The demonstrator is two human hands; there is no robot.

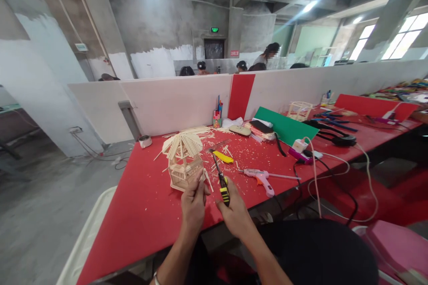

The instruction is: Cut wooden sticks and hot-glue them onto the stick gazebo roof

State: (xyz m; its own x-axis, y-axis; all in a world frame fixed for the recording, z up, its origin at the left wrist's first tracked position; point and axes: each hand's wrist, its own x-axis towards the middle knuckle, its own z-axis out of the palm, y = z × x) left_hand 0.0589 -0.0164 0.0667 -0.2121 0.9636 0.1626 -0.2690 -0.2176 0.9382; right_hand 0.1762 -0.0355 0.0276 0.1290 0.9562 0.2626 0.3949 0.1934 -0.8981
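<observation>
A small pavilion model (183, 164) made of thin wooden sticks stands upright on the red table, its roof of sticks fanned out from a peak. My left hand (194, 200) is closed in a pinch in front of the model's right side, overlapping it in view. What it pinches is too small to make out. My right hand (236, 211) is wrapped round the black-and-yellow handle of a utility knife (224, 189), whose long thin dark blade points up and away. Beyond the blade lies a yellow tool (223, 156), beside loose sticks and scraps.
A pink glue gun (262, 177) lies to the right with a glue stick in its back. Behind are a pen holder (217, 118), a green board (284, 125) and headphones (337, 138). Cables run from a purple power strip (299, 156) over the table edge. A white partition (180, 102) closes the back.
</observation>
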